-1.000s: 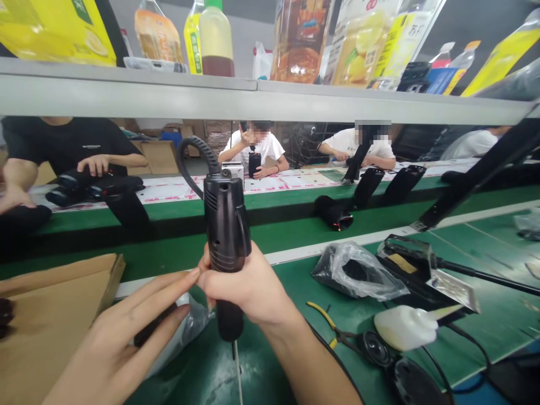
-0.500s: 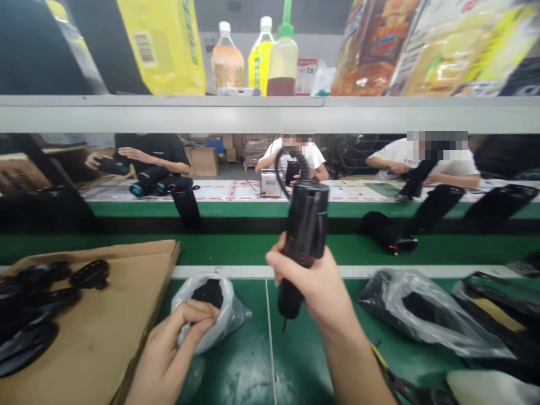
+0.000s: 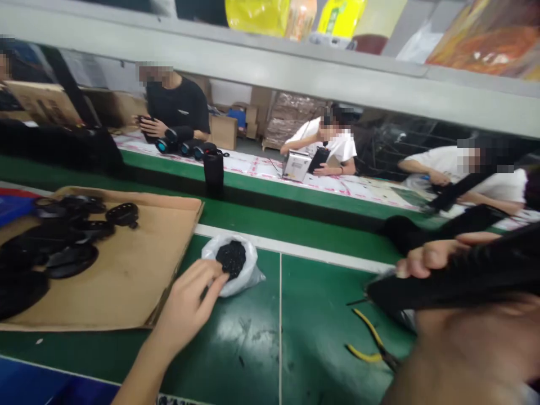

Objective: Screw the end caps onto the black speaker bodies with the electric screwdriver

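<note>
My left hand point(image 3: 190, 304) reaches to a small clear plastic bag point(image 3: 248, 273) of tiny black parts point(image 3: 230, 257) on the green bench; its fingertips are pinched together at the bag's mouth. My right hand point(image 3: 426, 257), blurred at the right edge, is wrapped round a black electric screwdriver point(image 3: 455, 277) that lies almost level, its bit pointing left. A sheet of brown cardboard point(image 3: 139, 270) at the left carries several black round parts point(image 3: 71, 236).
Yellow-handled pliers point(image 3: 371, 340) lie on the green bench point(image 3: 304, 332) below the screwdriver. Beyond a green conveyor belt point(image 3: 295, 225), three people sit handling black cylindrical devices. A grey shelf point(image 3: 270, 67) with bottles runs overhead. A blue bin edge point(image 3: 37, 385) is at bottom left.
The view has swung left and down. My right hand tipped the screwdriver from upright to nearly level and moved right. My left hand stays at the bag of black parts.
</note>
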The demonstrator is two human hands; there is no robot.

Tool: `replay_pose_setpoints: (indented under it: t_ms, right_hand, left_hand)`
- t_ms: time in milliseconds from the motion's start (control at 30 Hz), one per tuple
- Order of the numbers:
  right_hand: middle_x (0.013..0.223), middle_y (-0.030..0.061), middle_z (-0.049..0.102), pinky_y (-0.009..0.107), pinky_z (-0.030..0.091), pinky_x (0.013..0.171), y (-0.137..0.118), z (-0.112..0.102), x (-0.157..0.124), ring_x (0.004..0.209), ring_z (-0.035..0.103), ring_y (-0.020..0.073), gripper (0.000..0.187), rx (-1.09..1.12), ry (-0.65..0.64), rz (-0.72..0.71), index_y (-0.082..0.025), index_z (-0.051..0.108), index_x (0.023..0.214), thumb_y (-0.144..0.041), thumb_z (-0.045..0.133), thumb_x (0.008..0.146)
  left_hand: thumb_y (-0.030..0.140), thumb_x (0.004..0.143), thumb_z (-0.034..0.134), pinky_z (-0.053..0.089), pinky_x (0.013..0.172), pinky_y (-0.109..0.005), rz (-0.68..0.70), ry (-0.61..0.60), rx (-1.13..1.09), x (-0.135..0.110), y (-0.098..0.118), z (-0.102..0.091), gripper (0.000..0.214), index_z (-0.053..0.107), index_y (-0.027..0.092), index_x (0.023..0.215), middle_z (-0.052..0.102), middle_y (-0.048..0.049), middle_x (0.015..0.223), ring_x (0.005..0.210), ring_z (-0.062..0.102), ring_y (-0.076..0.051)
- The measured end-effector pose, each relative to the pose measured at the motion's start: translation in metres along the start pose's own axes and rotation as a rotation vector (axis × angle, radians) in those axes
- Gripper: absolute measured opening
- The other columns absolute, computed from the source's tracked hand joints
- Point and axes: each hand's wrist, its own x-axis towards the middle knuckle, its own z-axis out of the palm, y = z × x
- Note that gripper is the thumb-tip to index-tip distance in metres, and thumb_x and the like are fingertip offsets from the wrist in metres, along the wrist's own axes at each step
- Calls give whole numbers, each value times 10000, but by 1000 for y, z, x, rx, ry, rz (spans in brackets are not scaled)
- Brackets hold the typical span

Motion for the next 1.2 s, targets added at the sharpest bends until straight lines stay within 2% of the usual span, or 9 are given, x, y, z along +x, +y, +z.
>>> replay_pose_setpoints:
  t_ms: [67,167,300,567,733,900,1067,1100,1200]
  right_hand:
    - [606,12,388,251,376,387,8,-2,-26,470,402,154,848,-58,-137,-82,-140,378,900,-950,523,697]
    - [637,11,420,229,409,425,32,-7,-73,499,436,139,854,-88,-108,-50,-127,357,986,-955,401,783]
    - [745,27,433,152,470,571,65,-15,-122,632,484,72,742,-71,-72,-103,-84,384,1069,-813,405,933]
    - [831,55,440,143,494,642,82,-20,-140,728,495,64,671,23,-143,-126,-53,441,1155,-705,384,1009]
    - [812,45,428,153,494,656,80,-22,-144,714,485,62,681,23,-129,-171,-60,436,1168,-718,406,995]
    - [833,41,407,174,511,656,83,-43,-147,727,484,71,646,2,132,-175,-84,375,1242,-680,434,1002]
    - [833,37,372,160,485,673,88,-85,-162,733,450,60,656,69,546,20,-78,361,1121,-721,386,996]
    - [833,37,369,161,483,678,86,-91,-166,738,446,60,698,85,598,52,-77,354,1054,-767,412,959]
    - [849,35,370,183,494,682,73,-95,-177,759,449,74,834,115,692,127,-98,287,948,-828,642,759]
  left_hand:
    - [230,941,435,484,847,-296,20,-120,32,27,-5,3,202,619,205,863,694,-55,921,887,655,-192]
    - [220,857,517,464,883,-374,51,-283,119,54,-11,15,175,689,187,855,720,-109,972,939,655,-270]
    - [201,788,551,440,862,-422,88,-414,224,61,-17,27,177,719,185,735,744,-131,879,877,665,-319]
    - [238,841,502,427,805,-407,121,-435,247,57,-26,24,218,663,199,700,724,-98,814,844,652,-311]
    - [315,905,472,468,836,-336,105,-336,133,57,-31,22,221,648,206,829,726,-60,999,942,661,-256]
    - [400,938,443,491,810,-249,50,-143,84,46,-27,15,316,673,185,923,715,26,971,901,688,-181]
    - [300,906,599,498,850,-248,-8,146,28,-2,9,10,131,676,198,933,733,27,950,879,689,-156]
    - [275,876,646,504,864,-248,-12,148,-56,-15,17,14,78,686,212,898,740,32,933,875,694,-156]
    - [223,793,734,558,835,-245,-138,-37,-482,-56,37,34,38,701,239,783,756,38,881,832,716,-165]
